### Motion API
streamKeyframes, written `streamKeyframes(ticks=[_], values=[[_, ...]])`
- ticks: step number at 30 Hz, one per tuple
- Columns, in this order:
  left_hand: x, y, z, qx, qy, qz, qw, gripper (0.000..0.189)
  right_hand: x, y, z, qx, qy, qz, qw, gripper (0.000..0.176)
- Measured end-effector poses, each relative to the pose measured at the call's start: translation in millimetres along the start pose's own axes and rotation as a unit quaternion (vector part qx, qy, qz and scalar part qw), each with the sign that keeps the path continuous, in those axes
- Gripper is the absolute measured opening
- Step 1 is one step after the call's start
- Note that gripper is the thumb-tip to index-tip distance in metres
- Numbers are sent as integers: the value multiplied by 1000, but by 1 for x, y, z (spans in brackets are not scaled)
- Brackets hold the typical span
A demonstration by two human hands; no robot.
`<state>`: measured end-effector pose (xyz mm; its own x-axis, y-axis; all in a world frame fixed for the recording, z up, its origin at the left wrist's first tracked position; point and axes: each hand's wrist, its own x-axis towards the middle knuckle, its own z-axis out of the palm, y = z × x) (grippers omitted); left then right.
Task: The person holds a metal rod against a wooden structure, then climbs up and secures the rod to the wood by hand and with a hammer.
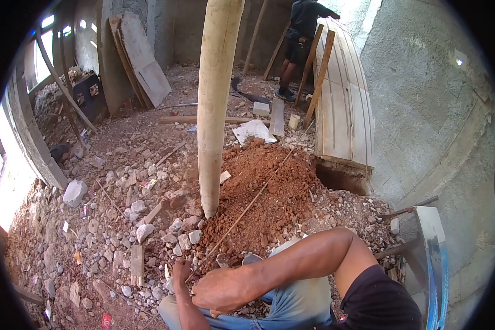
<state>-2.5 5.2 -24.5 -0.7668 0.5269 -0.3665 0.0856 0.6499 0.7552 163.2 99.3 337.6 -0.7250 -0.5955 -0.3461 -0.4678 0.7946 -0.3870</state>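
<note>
My left hand [181, 271] is low in the view, its fingers closed against a long thin rod [251, 206] that slants up over the dirt mound. A small pale pointed piece [166, 271] shows just left of those fingers. Close beside it, my right hand [223, 289] is curled, back of the hand upward. Whatever lies inside that curl is hidden. Both hands are above my jeans [300, 302]. The reddish-brown dirt mound [258, 190] rises just ahead, with loose stones around it.
A bamboo post [212, 110] stands upright ahead. Beyond the mound is a pit [341, 179] beneath a leaning board panel [341, 93]. Another person [302, 38] stands at that panel. Rubble [110, 242] covers the left ground; a rough wall [423, 99] rises right.
</note>
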Motion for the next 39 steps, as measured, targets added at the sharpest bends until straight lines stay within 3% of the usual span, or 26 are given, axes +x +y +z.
streamKeyframes(ticks=[14,39], values=[[1,-2,1,-16,-5,2,1000,44,-1,1,4,15,35,0,999,31],[7,-7,4,10,-10,9,1000,42,-4,-2,-3,37,10,15,999,38]])
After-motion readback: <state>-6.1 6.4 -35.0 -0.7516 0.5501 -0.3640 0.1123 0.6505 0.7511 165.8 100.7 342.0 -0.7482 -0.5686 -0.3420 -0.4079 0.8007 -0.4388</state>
